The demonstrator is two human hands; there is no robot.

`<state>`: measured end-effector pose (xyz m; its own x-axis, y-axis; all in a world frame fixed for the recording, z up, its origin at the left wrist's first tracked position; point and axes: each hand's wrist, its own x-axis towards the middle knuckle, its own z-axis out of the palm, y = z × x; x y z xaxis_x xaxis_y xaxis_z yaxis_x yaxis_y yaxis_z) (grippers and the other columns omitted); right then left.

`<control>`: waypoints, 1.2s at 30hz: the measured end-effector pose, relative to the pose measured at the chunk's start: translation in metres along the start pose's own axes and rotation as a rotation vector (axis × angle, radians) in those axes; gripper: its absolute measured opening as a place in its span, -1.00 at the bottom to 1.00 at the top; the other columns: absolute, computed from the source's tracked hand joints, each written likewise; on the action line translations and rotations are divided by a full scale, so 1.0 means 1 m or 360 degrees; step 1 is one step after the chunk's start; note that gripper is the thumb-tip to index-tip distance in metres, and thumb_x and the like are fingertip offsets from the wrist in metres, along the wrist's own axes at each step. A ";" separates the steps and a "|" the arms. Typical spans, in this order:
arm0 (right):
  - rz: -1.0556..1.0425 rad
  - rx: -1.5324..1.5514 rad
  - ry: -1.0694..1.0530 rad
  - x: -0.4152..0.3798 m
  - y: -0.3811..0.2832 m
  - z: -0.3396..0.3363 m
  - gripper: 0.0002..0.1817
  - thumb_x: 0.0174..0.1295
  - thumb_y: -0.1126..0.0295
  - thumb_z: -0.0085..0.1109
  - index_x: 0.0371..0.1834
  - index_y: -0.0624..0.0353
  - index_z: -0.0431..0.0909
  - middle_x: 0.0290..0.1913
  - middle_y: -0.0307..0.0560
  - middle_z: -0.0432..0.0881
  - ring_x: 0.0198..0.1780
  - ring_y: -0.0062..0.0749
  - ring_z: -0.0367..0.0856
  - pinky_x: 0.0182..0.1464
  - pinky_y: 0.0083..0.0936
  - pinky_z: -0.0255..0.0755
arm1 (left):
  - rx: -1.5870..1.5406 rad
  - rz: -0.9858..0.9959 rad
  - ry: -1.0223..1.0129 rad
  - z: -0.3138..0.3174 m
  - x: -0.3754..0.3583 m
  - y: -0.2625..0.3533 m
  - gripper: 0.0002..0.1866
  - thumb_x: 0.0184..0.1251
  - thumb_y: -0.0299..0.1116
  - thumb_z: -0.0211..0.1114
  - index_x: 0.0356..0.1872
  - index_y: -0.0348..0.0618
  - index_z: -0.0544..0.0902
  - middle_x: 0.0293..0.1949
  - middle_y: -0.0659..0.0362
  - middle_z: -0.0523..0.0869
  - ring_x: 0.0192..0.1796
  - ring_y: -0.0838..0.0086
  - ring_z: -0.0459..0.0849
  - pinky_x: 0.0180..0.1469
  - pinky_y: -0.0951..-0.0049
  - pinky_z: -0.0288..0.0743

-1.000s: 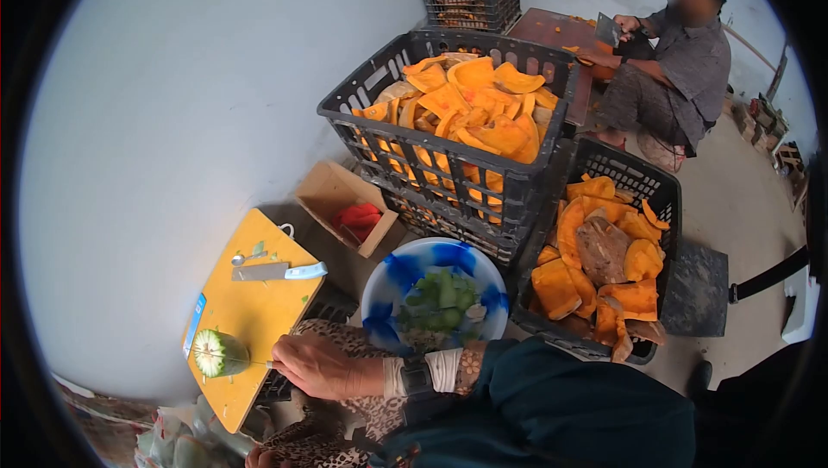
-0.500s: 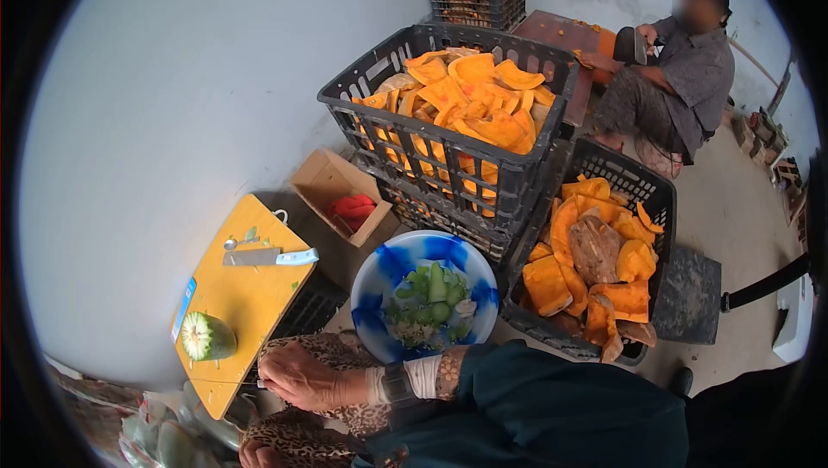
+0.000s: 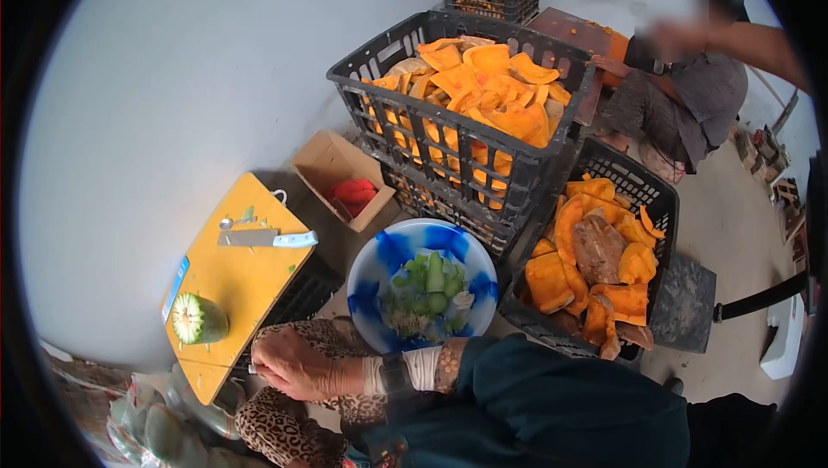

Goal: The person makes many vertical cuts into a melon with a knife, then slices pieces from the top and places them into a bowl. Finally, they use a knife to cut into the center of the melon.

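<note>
My right hand (image 3: 291,365), its wrist wrapped in a white band and a dark strap, is closed over leopard-print cloth. A small whitish end pokes out by its fingers; what it is stays hidden. My left hand is almost wholly cut off by the bottom edge, fingers unseen. Beyond the right hand is a yellow board (image 3: 246,274) bearing a cut green-skinned gourd (image 3: 199,319), a knife (image 3: 267,238) with a pale blue handle, and a small spoon-like metal piece (image 3: 227,224). Close by stands a blue-and-white basin (image 3: 362,274) with green vegetable pieces (image 3: 434,285) in it.
Black crates (image 3: 345,80) of orange pumpkin pieces are stacked behind the basin; another crate (image 3: 662,201) stands to its right. A cardboard box (image 3: 315,157) holds something red. A co-worker (image 3: 707,97) sits at the back. Someone's bare forearm (image 3: 768,50) reaches in from the right. Wrapped gourds (image 3: 164,429) lie lower left.
A blurred bare forearm has come in at the upper right, across the co-worker. My left hand has dropped almost out of view. The right hand stays closed; the view has shifted slightly.
</note>
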<state>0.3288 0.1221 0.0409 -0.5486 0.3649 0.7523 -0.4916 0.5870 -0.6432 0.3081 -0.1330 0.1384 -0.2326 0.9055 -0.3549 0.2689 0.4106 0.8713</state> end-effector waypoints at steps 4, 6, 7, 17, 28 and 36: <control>0.0138 0.0122 0.0074 0.002 0.009 0.004 -0.79 0.23 0.53 0.20 -0.20 0.14 0.33 -0.28 -0.05 0.45 -0.21 -0.02 0.49 -0.16 -0.17 0.32 | 0.0338 -0.0106 0.0651 0.000 0.038 -0.023 -0.81 0.16 -0.49 0.40 -0.23 -0.31 0.60 -0.35 0.20 0.66 -0.25 0.51 0.65 -0.19 0.51 0.52; 0.0207 0.0049 0.0078 0.002 0.005 -0.005 -0.79 0.23 0.53 0.20 -0.22 0.15 0.32 -0.29 -0.02 0.44 -0.23 0.00 0.49 -0.17 -0.15 0.33 | 0.0083 -0.0034 0.0839 -0.005 0.071 -0.025 -0.81 0.25 -0.43 0.40 -0.31 -0.30 0.56 -0.40 0.19 0.65 -0.33 0.56 0.62 -0.27 0.55 0.49; 0.0238 0.0005 0.0082 0.002 0.003 -0.012 -0.79 0.23 0.54 0.20 -0.22 0.15 0.32 -0.30 -0.01 0.44 -0.23 0.01 0.49 -0.18 -0.15 0.34 | 0.0117 -0.0050 0.0898 -0.007 0.085 -0.030 -0.81 0.25 -0.44 0.40 -0.32 -0.31 0.56 -0.40 0.18 0.64 -0.33 0.56 0.59 -0.25 0.54 0.47; 0.0539 0.0285 -0.0147 -0.025 0.009 -0.015 -0.78 0.23 0.56 0.16 -0.23 0.20 0.27 -0.32 0.09 0.48 -0.20 0.15 0.54 -0.25 -0.13 0.39 | 0.0176 0.0232 0.1336 0.001 0.110 -0.053 -0.72 0.22 -0.45 0.46 -0.32 -0.26 0.46 -0.44 0.26 0.54 -0.39 0.62 0.44 -0.30 0.59 0.35; 0.0405 0.0076 -0.0047 -0.027 0.003 -0.011 -0.76 0.23 0.56 0.15 -0.23 0.19 0.23 -0.38 0.06 0.48 -0.30 0.12 0.55 -0.28 -0.24 0.40 | -0.0397 0.0398 0.1261 0.000 0.106 -0.071 -0.84 0.25 -0.58 0.39 -0.42 -0.23 0.54 -0.49 0.31 0.60 -0.41 0.68 0.51 -0.29 0.64 0.41; 0.0461 0.0175 -0.0387 -0.012 -0.022 -0.028 -0.75 0.18 0.56 0.13 -0.14 0.19 0.28 -0.41 0.02 0.52 -0.33 0.12 0.57 -0.28 -0.19 0.42 | -0.0720 0.0310 0.0463 0.032 0.067 -0.012 -0.78 0.05 -0.49 0.54 -0.45 -0.22 0.59 -0.51 0.29 0.62 -0.46 0.64 0.54 -0.37 0.65 0.38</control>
<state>0.3654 0.1253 0.0507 -0.8130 0.3145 0.4901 -0.3552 0.3992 -0.8453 0.3188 -0.0740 0.0929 -0.4838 0.8668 -0.1210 -0.0795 0.0942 0.9924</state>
